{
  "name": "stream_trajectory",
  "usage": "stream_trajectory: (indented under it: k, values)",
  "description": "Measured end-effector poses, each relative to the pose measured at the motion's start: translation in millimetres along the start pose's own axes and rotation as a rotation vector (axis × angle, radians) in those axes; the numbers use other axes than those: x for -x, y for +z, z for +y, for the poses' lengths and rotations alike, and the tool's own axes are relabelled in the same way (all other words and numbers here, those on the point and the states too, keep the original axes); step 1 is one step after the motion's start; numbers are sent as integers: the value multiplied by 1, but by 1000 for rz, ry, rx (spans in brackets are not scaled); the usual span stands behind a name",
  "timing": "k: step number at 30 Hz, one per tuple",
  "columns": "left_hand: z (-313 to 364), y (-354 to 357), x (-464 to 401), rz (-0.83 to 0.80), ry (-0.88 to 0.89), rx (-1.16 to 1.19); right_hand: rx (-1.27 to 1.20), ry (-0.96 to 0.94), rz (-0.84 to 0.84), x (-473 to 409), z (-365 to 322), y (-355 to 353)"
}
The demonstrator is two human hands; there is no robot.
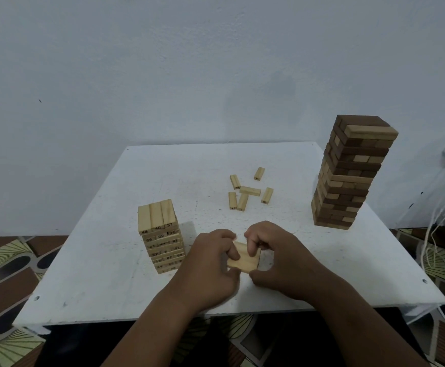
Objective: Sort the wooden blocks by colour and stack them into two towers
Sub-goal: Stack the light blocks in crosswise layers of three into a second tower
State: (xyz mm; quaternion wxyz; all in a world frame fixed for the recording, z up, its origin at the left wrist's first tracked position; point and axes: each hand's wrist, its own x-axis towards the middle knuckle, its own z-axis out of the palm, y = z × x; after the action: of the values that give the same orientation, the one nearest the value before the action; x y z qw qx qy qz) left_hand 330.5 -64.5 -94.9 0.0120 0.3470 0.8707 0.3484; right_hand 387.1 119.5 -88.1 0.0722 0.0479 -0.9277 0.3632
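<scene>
Both hands meet over the near middle of the white desk (105,274), sharing 1 grip on a small set of pale blocks (243,256) laid side by side. The left hand (210,263) curls its fingers over the set's left edge and the right hand (277,258) pinches its right edge from above and below, so the grip is narrow and full of pale wood. Just left of the grip stands a short tower of pale numbered blocks (160,237), 3 blocks across its top. Beyond the grip, further from the person, 6 loose pale blocks (249,190) lie scattered flat. Far right of the grip and further back rises a tall tower of mixed dark and pale blocks (348,173), with 1 pale block on its top layer
</scene>
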Motion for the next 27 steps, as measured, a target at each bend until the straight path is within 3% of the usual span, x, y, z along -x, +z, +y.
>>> stream_trajectory:
  k: [5, 9, 16, 21, 27]
  values:
    - [-1, -1, 0, -37, 22, 51, -2, -21, -16, 1, 4, -3]
    - [-2, -2, 2, -48, -24, 58, 162, 84, -67, 3, 9, -9]
    - [6, -6, 5, -69, -97, 130, 41, 153, -38, 7, 11, -11]
    - [24, -19, 1, 81, -61, 426, -162, 98, 176, 12, -5, -36]
    - [51, -61, 2, 255, 55, 779, -402, -111, 289, 4, -55, -67]
